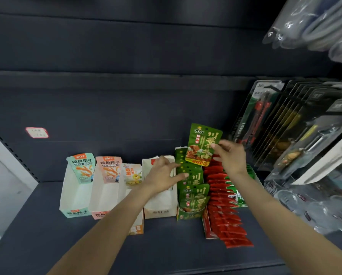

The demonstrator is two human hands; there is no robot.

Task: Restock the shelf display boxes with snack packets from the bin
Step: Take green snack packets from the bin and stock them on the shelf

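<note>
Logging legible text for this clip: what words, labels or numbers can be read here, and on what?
"摸鱼搭子": teal packet, and again on the pink packet.
"川" in large characters, rest unclear: green packet pinched by the right hand.
Yellow packet: print too blurred.
Red-bordered tag on the back panel: too small.
White box front: handwriting unreadable.
Hanging tool cards: vertical lettering not readable.

Dark grey shelf, matching back panel.
</note>
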